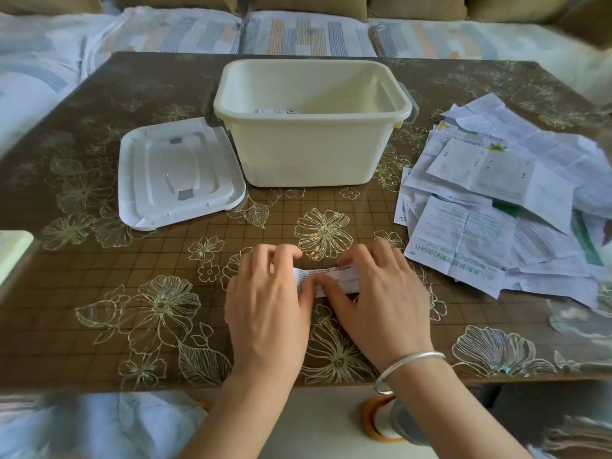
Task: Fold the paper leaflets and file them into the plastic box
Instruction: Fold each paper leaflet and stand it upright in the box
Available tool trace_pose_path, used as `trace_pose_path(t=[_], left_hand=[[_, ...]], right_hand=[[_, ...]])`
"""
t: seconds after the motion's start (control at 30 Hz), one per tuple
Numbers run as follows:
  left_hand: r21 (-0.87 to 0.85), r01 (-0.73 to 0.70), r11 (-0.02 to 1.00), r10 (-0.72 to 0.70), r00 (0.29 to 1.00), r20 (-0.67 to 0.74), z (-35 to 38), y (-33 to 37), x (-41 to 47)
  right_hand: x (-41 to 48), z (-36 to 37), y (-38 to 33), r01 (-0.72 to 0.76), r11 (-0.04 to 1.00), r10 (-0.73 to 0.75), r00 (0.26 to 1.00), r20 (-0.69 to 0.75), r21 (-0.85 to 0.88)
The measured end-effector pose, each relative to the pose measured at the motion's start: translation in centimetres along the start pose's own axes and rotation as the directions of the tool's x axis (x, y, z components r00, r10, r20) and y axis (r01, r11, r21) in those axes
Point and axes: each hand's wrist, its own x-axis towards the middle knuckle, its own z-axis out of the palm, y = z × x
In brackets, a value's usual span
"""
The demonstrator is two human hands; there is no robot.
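Step in hand looks like folding: left hand (265, 303) and right hand (377, 293) both pinch one small leaflet (334, 276) down on the table (99, 293) close to the person, fingers curled over its ends; it lies well short of the plastic box (314, 154). Next move probably calls for pressing the crease flat, then lifting the leaflet over the rim into the open box. Count: one box; one lid (178, 173) lying off beside it; one paper (275, 111) visible inside; one loose pile (496, 193) at right, too overlapped to count.

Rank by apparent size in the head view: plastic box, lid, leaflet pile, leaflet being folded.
1. leaflet pile and plastic box: about alike, so unranked
2. lid
3. leaflet being folded, partly hidden
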Motion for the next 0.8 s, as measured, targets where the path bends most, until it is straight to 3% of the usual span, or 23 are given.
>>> trace_pose_path(t=[0.17, 0.3, 0.47, 0.57, 0.8], left_hand=[[-0.057, -0.004, 0.998, 0.004, 1.0, 0.003, -0.1, -0.2, 0.0], [-0.032, -0.025, 0.999, 0.026, 0.999, 0.019, 0.1, -0.4, 0.0], [0.005, -0.018, 1.0, 0.018, 1.0, 0.006, 0.3, -0.4, 0.0], [0.019, -0.025, 1.0, 0.025, 1.0, 0.018, 0.2, -0.4, 0.0], [-0.092, -0.198, 0.976, 0.214, 0.953, 0.216, -1.3, -3.5, 1.2]], right_hand=[[-0.6, -0.4, 0.1, -0.066, 0.988, 0.07, 0.997, 0.021, -0.139], [-0.6, -1.4, 2.8, -0.232, 0.966, 0.241, 0.967, 0.077, -0.115], [0.2, -1.7, 1.4, -0.111, 0.992, 0.114, 0.992, -0.056, 0.059], [0.2, -1.1, -0.1, 0.031, 0.999, -0.032, 0.999, 0.03, 0.031], [-0.2, 0.0, 0.5, -0.02, 0.995, 0.012, 0.997, 0.082, 0.102]])
